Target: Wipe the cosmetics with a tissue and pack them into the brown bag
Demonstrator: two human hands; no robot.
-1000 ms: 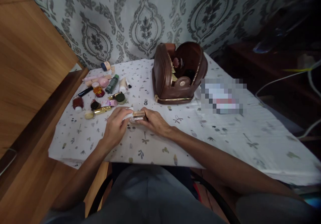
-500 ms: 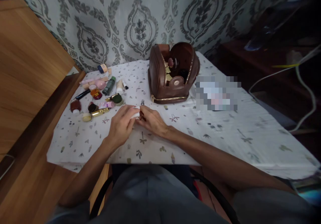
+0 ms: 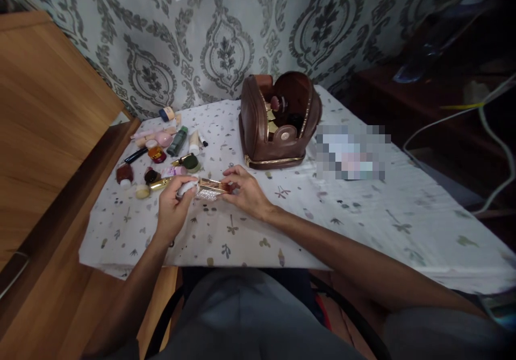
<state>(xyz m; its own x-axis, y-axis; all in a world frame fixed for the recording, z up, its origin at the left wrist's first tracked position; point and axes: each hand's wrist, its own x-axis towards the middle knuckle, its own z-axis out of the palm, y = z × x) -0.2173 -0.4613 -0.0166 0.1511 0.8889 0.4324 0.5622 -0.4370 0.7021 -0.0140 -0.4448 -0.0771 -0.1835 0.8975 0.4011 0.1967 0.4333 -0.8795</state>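
Between my two hands lies a gold and clear item (image 3: pixel 212 186), its patterned side showing, held just above the printed cloth. My left hand (image 3: pixel 176 201) is closed on a white piece (image 3: pixel 187 189) at the item's left end. The fingers of my right hand (image 3: pixel 246 192) pinch the item's right end, where it looks reddish brown. Left of my hands are a gold tube (image 3: pixel 160 184), a dark green round jar (image 3: pixel 190 162) and a pink and white tube (image 3: pixel 174 172). Whether the white piece is joined to the item is unclear.
An open brown bag (image 3: pixel 274 150) with things inside stands behind my right hand. Bottles and tubes, among them a green bottle (image 3: pixel 177 141) and a red-brown bottle (image 3: pixel 124 174), lie at the left. A blurred flat item (image 3: pixel 350 153) is right of the bag.
My left hand has moved left and down with the white piece. The gold and clear item, mostly hidden before, now shows between my hands. My right hand's fingers are more spread along its end.
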